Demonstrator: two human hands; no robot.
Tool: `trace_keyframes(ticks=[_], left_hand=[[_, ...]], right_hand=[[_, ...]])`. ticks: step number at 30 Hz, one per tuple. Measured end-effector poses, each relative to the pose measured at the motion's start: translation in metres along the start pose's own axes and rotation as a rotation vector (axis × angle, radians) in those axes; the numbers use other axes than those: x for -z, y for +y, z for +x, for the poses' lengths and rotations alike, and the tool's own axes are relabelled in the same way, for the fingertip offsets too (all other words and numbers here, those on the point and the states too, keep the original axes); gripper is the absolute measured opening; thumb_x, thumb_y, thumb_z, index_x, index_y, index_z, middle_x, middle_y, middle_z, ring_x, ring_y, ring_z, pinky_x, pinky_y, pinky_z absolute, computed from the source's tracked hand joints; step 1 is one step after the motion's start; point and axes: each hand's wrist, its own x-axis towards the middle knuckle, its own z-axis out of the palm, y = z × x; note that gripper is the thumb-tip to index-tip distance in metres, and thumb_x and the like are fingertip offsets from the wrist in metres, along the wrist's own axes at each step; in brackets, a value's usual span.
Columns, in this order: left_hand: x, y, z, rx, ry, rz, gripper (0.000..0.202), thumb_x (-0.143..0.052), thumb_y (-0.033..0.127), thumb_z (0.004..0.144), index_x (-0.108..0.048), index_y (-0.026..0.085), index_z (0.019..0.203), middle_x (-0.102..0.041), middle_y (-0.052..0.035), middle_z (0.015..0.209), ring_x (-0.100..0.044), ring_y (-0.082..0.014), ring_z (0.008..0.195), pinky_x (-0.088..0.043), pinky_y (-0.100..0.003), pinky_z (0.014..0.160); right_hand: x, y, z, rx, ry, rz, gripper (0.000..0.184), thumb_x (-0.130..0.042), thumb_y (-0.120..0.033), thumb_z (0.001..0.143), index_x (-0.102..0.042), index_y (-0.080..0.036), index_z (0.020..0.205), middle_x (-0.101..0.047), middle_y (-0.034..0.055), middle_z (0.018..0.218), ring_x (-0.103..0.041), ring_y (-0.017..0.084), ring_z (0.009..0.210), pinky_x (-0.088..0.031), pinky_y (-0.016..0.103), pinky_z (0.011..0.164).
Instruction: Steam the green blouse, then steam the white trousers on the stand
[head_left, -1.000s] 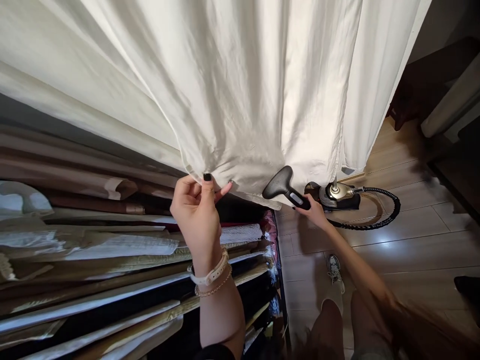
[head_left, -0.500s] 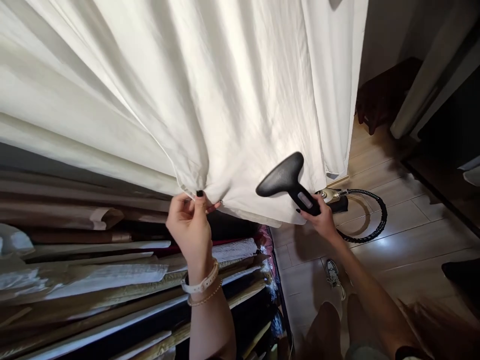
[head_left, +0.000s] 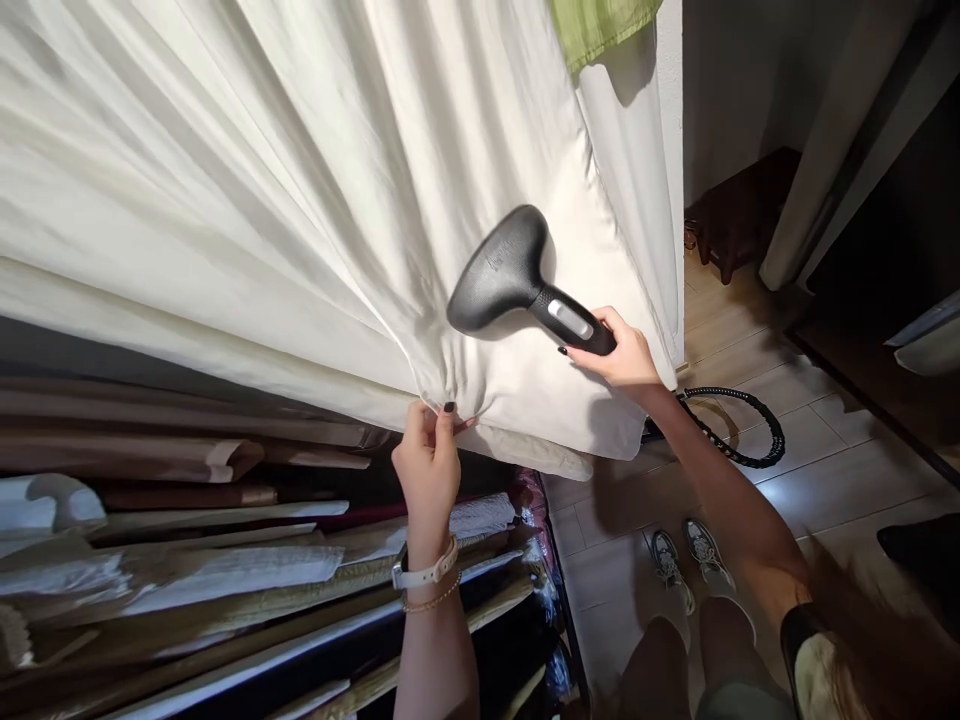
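A wide white cloth (head_left: 315, 200) hangs in long folds before me, its lower edge gathered where my left hand (head_left: 429, 455) pinches it between thumb and fingers. Small creases run out from that pinch. My right hand (head_left: 626, 352) is wrapped round the handle of a black garment steamer head (head_left: 501, 270), which has a grey button on its grip. The steamer head lies against or just over the cloth, up and right of my left hand; whether it touches I cannot tell. Its steaming face is turned away from me.
Rolls and folded fabrics (head_left: 225, 560) fill a rack at lower left. A black ribbed hose (head_left: 780, 430) loops on the tiled floor (head_left: 817, 520) at right. Green cloth (head_left: 600, 30) hangs at top. A dark wooden stool (head_left: 742, 215) stands farther back. My shoes (head_left: 705, 550) are below.
My right hand has carried the garment steamer up and left across the cloth. My left hand, still pinching the edge, has shifted right and slightly down. Green cloth has come into view.
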Motion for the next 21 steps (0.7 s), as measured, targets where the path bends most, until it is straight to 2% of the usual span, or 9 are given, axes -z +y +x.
trace_keyframes(ticks=[6, 12, 16, 21], left_hand=[[-0.004, -0.008, 0.007, -0.005, -0.017, 0.062, 0.023, -0.055, 0.044, 0.096, -0.051, 0.024, 0.086, -0.074, -0.0028, 0.081, -0.074, -0.022, 0.075, -0.048, -0.026, 0.068], [-0.004, -0.012, 0.013, 0.05, -0.001, 0.025, 0.025, -0.056, 0.048, 0.096, -0.053, 0.024, 0.089, -0.073, -0.0047, 0.084, -0.075, -0.0225, 0.079, -0.052, -0.026, 0.069], [-0.001, -0.009, 0.008, 0.083, -0.005, -0.029, 0.032, -0.058, 0.055, 0.094, -0.056, 0.023, 0.092, -0.072, -0.0051, 0.086, -0.074, -0.0221, 0.078, -0.054, -0.027, 0.066], [0.01, -0.004, -0.009, 0.131, 0.001, -0.054, 0.036, -0.063, 0.057, 0.09, -0.062, 0.022, 0.095, -0.071, -0.0043, 0.084, -0.071, -0.0204, 0.076, -0.055, -0.026, 0.065]], right_hand=[[-0.02, 0.048, -0.016, -0.164, 0.006, 0.004, 0.042, -0.074, -0.053, 0.073, -0.057, -0.027, 0.102, -0.064, -0.0024, 0.083, -0.059, 0.02, 0.076, -0.043, 0.029, 0.067], [-0.037, 0.103, -0.023, -0.19, 0.018, -0.1, 0.05, -0.07, -0.06, 0.073, -0.059, -0.026, 0.109, -0.068, 0.0018, 0.087, -0.063, 0.024, 0.078, -0.042, 0.031, 0.067], [-0.048, 0.138, -0.039, -0.211, 0.027, -0.154, 0.052, -0.068, -0.061, 0.076, -0.059, -0.025, 0.112, -0.073, 0.005, 0.096, -0.066, 0.027, 0.086, -0.044, 0.033, 0.071], [-0.054, 0.173, -0.068, -0.279, -0.027, -0.138, 0.052, -0.066, -0.059, 0.08, -0.058, -0.024, 0.117, -0.074, 0.007, 0.101, -0.068, 0.029, 0.089, -0.046, 0.035, 0.074]])
